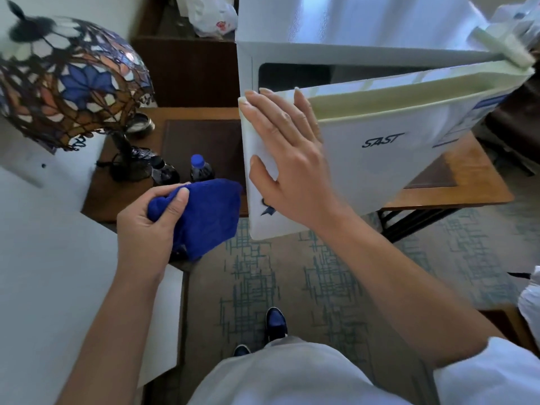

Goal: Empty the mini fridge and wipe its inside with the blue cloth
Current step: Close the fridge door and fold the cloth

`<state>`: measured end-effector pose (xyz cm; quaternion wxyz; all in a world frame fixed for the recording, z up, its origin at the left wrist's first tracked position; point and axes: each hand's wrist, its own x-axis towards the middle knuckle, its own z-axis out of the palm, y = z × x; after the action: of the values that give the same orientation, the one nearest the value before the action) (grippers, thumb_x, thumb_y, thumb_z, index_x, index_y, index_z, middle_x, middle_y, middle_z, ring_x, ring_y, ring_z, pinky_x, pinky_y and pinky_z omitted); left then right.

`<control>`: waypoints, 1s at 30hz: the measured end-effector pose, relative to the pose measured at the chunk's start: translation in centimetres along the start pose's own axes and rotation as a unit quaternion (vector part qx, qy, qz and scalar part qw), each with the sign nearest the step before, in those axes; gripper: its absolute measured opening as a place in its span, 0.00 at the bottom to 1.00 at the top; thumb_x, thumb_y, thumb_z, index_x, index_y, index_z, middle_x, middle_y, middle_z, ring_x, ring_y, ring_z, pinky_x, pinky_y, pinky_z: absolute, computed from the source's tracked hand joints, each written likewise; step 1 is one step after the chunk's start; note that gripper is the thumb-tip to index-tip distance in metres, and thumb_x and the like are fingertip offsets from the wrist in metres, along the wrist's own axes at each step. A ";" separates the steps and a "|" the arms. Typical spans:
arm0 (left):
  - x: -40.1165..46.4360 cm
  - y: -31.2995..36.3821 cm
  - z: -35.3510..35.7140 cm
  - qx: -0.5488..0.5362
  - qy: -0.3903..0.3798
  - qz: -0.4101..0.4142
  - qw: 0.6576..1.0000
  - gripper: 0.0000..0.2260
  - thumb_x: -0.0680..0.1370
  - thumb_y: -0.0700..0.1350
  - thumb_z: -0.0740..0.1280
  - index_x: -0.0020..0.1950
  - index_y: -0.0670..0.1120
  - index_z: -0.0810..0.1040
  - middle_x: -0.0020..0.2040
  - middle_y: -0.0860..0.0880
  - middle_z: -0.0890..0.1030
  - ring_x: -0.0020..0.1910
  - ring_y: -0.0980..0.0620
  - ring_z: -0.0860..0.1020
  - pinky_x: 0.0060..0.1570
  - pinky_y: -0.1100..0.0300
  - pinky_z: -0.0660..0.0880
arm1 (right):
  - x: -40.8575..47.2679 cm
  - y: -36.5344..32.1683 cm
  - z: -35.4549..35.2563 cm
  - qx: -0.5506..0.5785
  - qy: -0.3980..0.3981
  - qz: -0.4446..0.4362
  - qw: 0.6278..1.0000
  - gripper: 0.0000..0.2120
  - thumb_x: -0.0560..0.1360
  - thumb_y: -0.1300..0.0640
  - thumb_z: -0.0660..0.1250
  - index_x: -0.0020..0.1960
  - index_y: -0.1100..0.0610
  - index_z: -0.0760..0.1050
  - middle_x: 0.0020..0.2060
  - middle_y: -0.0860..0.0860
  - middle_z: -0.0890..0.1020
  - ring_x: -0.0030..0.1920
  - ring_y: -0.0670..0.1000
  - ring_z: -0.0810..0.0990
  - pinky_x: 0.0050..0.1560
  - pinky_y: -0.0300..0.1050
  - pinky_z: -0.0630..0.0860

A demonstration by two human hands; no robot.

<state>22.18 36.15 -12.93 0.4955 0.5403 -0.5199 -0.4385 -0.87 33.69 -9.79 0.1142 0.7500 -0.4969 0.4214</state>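
Note:
The white mini fridge (336, 21) stands on a wooden table, its door (394, 159) swung partly open toward me. My right hand (289, 159) lies flat against the outer face of the door near its free edge, fingers spread. My left hand (149, 220) grips the bunched blue cloth (207, 211) just left of the door. Two dark bottles stand on the table beside the fridge, one with a blue cap (200, 168), one (163, 171) closer to the lamp. The fridge's inside shows only as a dark gap (292, 76) behind the door.
A stained-glass lamp (67, 80) stands at the left of the wooden table (455, 188). A white plastic bag (213, 16) lies behind. Patterned carpet (292, 282) and my shoes are below. A white surface (43, 273) fills the lower left.

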 end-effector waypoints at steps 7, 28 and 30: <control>1.0 -0.1 0.3 0.000 0.020 -0.018 1.000 0.05 0.78 0.53 0.70 0.52 0.58 0.84 0.49 0.53 0.85 0.55 0.49 0.83 0.50 0.52 0.82 | 2.0 1.4 1.9 -0.014 0.011 0.001 1.000 0.26 0.76 0.62 0.68 0.73 0.63 0.74 0.73 0.57 0.76 0.76 0.58 0.72 0.81 0.63 0.59; 1.9 -1.3 -0.2 0.010 0.027 -0.028 0.999 0.05 0.78 0.53 0.69 0.52 0.59 0.84 0.49 0.56 0.85 0.56 0.49 0.83 0.49 0.54 0.81 | 5.9 4.5 5.7 -0.111 0.026 -0.009 0.993 0.29 0.74 0.59 0.67 0.75 0.62 0.72 0.73 0.56 0.75 0.76 0.57 0.72 0.80 0.62 0.61; 1.8 -1.4 -0.4 0.010 0.027 -0.022 0.999 0.05 0.78 0.53 0.69 0.52 0.59 0.84 0.49 0.56 0.86 0.56 0.49 0.83 0.49 0.54 0.81 | 5.8 4.4 5.7 -0.115 0.021 -0.007 0.993 0.29 0.74 0.58 0.67 0.75 0.62 0.72 0.74 0.56 0.75 0.76 0.57 0.72 0.80 0.62 0.60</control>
<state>22.85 34.32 -14.23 0.4939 0.5681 -0.4986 -0.4298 -0.71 24.42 -10.07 0.2130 0.7262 -0.5341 0.3768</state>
